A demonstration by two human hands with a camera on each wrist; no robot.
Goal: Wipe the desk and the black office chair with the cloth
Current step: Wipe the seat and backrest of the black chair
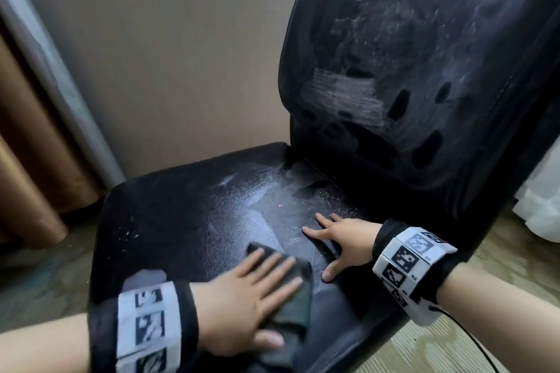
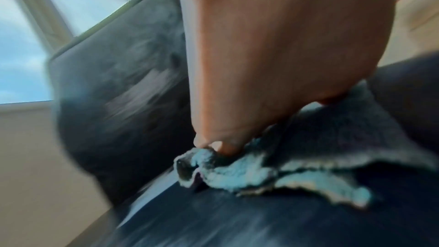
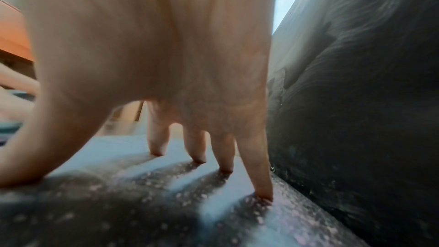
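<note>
Dusty black office chair — flat left hand presses cloth, right hand splayed, empty.

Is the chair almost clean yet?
Not yet. The seat near the cloth looks darker, likely wiped. The left hand presses the cloth flat on the seat; the right hand rests on it. Dusty specks near the seat's back and pale smears on the backrest remain. No desk shows.
</note>
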